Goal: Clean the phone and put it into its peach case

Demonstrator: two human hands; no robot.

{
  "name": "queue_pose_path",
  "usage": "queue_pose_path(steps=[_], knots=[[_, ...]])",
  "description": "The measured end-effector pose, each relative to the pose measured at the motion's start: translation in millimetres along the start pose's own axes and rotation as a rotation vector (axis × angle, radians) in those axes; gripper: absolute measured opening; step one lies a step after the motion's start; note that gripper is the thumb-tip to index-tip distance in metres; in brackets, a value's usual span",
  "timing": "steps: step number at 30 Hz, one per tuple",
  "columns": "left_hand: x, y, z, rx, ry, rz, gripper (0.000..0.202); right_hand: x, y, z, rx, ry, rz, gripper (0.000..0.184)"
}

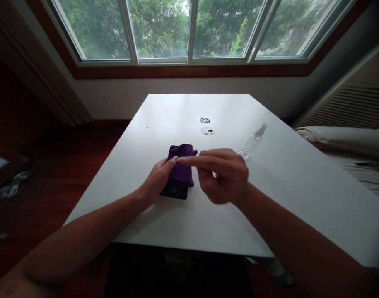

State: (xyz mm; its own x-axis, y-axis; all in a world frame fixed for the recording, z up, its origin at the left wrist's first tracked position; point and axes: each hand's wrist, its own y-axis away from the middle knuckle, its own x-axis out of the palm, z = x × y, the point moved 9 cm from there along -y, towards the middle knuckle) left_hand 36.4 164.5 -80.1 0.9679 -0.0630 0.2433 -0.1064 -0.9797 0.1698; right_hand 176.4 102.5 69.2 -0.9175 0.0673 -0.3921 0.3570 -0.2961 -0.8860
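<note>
A black phone (176, 190) lies on the white table (288, 194) with a purple cloth (180, 164) draped over its far part. My left hand (156, 180) grips the phone's left edge, thumb against the cloth. My right hand (222, 174) hovers just right of the phone, index finger stretched out over the cloth and touching or nearly touching it, the other fingers curled, holding nothing that I can see.
A clear spray bottle (253, 141) lies on its side behind my right hand. Two round cable holes (207, 130) sit mid-table. A bed (351, 153) stands at the right, a window runs behind, and cables (7, 188) lie on the wooden floor at left.
</note>
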Motion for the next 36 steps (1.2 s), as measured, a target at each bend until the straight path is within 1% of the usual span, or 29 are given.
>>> queue_pose_path(steps=[1,3,4,6,7,9,12,15,19,22,25,28,31,33,36], knots=[[0.0,-1,1,-0.008,-0.001,-0.001,0.047,7,8,-24,0.07,0.067,0.052,0.038],[-0.6,-2,5,-0.03,0.001,-0.007,0.051,10,27,-64,0.209,0.175,0.064,0.034],[-0.8,-3,6,-0.034,0.004,-0.008,0.053,10,38,-79,0.287,0.213,0.07,0.034],[-0.6,-3,8,-0.034,0.02,-0.006,0.054,14,54,-95,0.406,0.24,0.093,0.032],[-0.2,-3,9,-0.038,0.031,-0.003,0.054,17,59,-97,0.442,0.236,0.109,0.031],[0.4,-2,11,-0.05,0.046,0.0,0.052,24,61,-94,0.465,0.217,0.14,0.03],[-0.6,-2,11,-0.05,0.048,-0.011,0.048,30,56,-84,0.439,0.257,0.165,0.031],[-1.8,-4,8,-0.019,0.057,-0.008,0.047,35,52,-77,0.392,0.305,0.197,0.036],[-2.8,-4,3,0.041,0.063,0.001,0.049,49,56,-70,0.351,0.268,0.307,0.046],[0.0,-4,4,0.078,0.111,0.022,0.051,63,64,-73,0.385,0.228,0.409,0.053],[4.3,-5,9,0.065,0.146,0.046,0.053,70,72,-84,0.473,0.211,0.451,0.055],[10.4,-5,16,0.014,0.139,0.093,0.056,72,78,-94,0.544,0.225,0.463,0.059],[14.8,-3,17,0.006,0.152,0.127,0.057,69,78,-96,0.55,0.223,0.439,0.058],[15.3,-1,15,0.014,0.167,0.123,0.056,62,74,-92,0.519,0.24,0.386,0.054],[13.8,0,11,0.023,0.162,0.097,0.054,54,65,-80,0.422,0.237,0.322,0.045]])
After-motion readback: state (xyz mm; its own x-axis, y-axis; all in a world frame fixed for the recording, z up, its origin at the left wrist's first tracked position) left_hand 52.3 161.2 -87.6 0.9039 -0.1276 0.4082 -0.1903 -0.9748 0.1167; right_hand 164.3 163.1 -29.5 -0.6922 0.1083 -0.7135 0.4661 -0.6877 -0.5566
